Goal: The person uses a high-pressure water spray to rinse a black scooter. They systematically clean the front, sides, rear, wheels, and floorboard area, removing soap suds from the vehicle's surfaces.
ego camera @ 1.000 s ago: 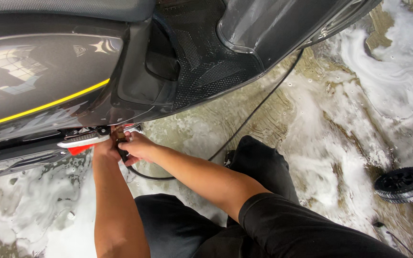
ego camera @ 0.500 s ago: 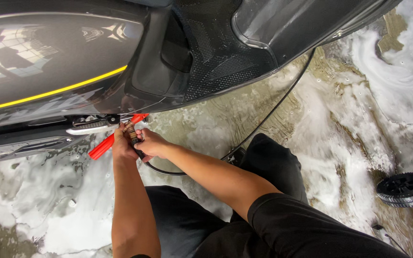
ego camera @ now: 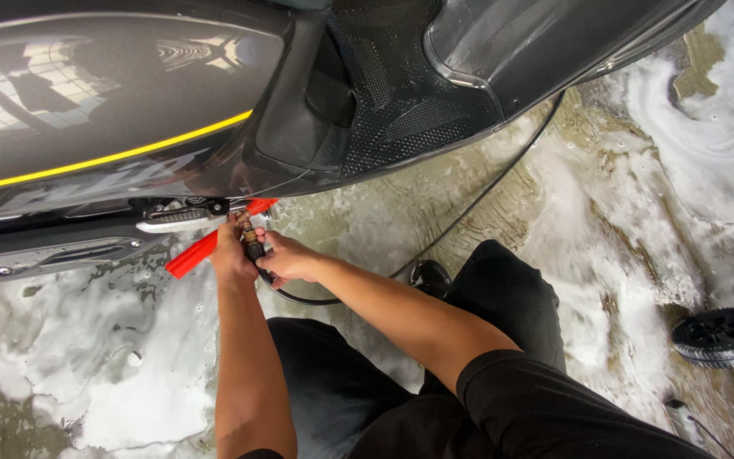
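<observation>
Item: red spray gun point(ego camera: 201, 248), low beside black scooter body point(ego camera: 112, 127), under its footrest point(ego camera: 182, 219).
L hand point(ego camera: 229, 253): grip clenched round gun.
R hand point(ego camera: 286, 257): grip closed on brass hose fitting point(ego camera: 251, 240).
Step, judged: working hose-to-gun joint; needs steady twist.
Nearby: black hose point(ego camera: 486, 191), foamy floor point(ego camera: 87, 374), small wheel point(ego camera: 722, 337). Footrest crowds access.

The person is wearing a black short sleeve point(ego camera: 545, 399) at five o'clock, ending above the elbow, and dark trousers point(ego camera: 333, 382) at six o'clock. Both forearms are showing bare down to the left hand point(ego camera: 229, 255) and right hand point(ego camera: 286, 259), with no gloves on.
</observation>
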